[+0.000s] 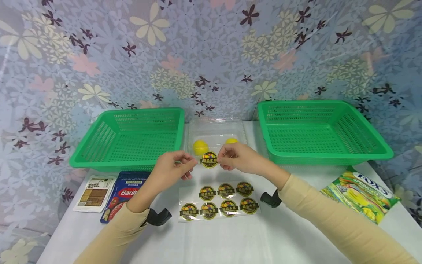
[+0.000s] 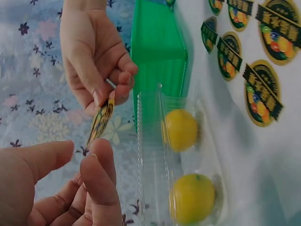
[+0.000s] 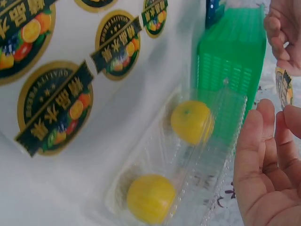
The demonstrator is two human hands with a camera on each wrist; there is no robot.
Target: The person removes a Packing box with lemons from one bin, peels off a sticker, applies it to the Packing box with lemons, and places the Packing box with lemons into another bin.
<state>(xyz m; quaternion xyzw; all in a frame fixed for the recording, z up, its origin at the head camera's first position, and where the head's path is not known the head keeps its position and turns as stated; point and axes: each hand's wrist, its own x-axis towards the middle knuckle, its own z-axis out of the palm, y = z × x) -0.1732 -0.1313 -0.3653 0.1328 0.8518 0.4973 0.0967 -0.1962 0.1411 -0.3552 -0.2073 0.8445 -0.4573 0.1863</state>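
A round black-and-gold fruit sticker (image 1: 209, 160) with a banner across it hangs in the air between the two hands. My right hand (image 1: 238, 157) pinches its right end between thumb and fingers. Close to its left end is my left hand (image 1: 174, 165), with thumb and index finger apart in the left wrist view; whether a fingertip touches the sticker I cannot tell. Behind the hands stands a clear plastic box (image 1: 217, 126), its lid raised, holding two yellow round fruits, one a fruit (image 2: 193, 198) at the near side. Below the hands lies a sticker sheet (image 1: 194, 194) with several matching stickers.
Green baskets stand on both sides, a left basket (image 1: 126, 161) and a right basket (image 1: 329, 157). At the left lie a white packet (image 1: 95, 194) and a blue Barilla pouch (image 1: 115, 194). A Fox's bag (image 1: 362, 194) lies at the right. Flowered cloth (image 1: 211, 55) hangs behind the table.
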